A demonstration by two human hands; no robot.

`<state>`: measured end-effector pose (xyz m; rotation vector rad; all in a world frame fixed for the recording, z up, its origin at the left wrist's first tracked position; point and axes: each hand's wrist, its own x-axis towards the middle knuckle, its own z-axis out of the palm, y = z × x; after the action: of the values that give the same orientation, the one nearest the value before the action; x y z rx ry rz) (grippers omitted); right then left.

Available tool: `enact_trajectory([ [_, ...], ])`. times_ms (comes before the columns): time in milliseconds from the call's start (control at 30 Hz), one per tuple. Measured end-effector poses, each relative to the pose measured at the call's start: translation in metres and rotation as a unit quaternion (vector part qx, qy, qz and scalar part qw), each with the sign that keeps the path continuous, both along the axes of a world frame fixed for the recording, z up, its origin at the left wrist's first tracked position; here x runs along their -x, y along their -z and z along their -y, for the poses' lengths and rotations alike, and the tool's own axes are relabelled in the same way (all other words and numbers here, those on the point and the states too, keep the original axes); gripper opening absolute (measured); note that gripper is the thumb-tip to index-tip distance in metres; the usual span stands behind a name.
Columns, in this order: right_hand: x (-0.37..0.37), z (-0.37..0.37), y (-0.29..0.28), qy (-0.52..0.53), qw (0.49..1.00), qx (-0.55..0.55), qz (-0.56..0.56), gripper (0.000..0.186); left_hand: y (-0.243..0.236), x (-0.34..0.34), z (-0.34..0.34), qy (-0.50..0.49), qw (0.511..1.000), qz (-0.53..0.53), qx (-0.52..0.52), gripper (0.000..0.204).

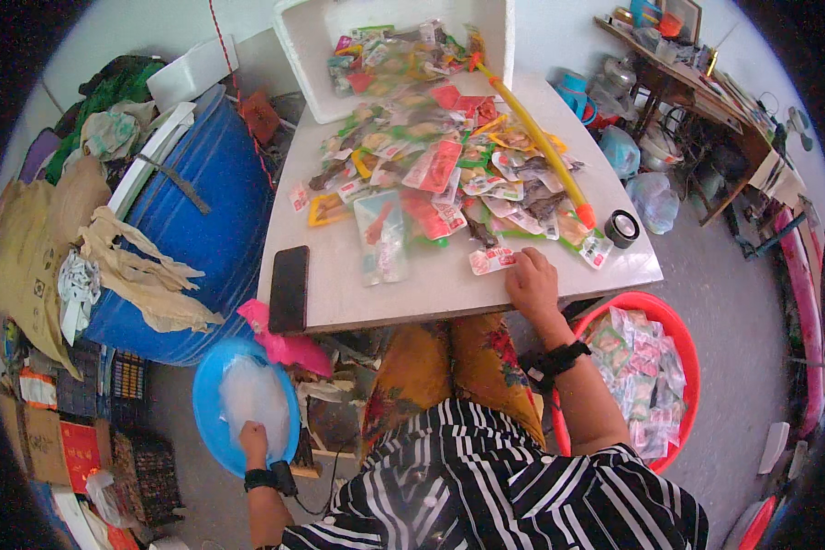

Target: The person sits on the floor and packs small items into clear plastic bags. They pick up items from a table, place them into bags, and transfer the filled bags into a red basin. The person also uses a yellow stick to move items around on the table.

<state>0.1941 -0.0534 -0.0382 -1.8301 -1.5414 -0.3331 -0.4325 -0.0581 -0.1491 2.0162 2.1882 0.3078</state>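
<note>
My right hand (pixel 533 284) is at the near edge of the white table, fingers curled down on the end of a small white-and-red packet (pixel 492 261). Low on the left, my left hand (pixel 253 441) reaches into a blue basin (pixel 203 399) that holds a heap of translucent plastic bags (pixel 257 394). Its fingers look closed against the bags, but what they grip is hidden. Ahead of both hands spreads a pile of small sealed food packets (pixel 431 165). A larger clear-and-green pouch (pixel 381 238) lies flat at the pile's near left.
A white foam box (pixel 298 64) lies tipped at the back, packets spilling out. A yellow tube with orange ends (pixel 545 147) crosses the pile. A black phone (pixel 289 289) and a tape roll (pixel 623 228) lie near the edges. Filled bags fill a red tub (pixel 690 367); a blue barrel (pixel 192 220) stands left.
</note>
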Motion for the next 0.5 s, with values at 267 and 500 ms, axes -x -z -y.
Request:
enact_trajectory([
  [267,0.000,0.000,0.005,0.002,1.000,0.005,0.005,0.028,-0.153,-0.096,-0.038,-0.113,0.928,0.307,-0.178,0.012],
  [500,0.007,0.001,-0.006,-0.010,1.000,0.019,-0.010,0.034,-0.187,-0.239,-0.100,0.129,0.921,0.287,-0.230,0.013],
])
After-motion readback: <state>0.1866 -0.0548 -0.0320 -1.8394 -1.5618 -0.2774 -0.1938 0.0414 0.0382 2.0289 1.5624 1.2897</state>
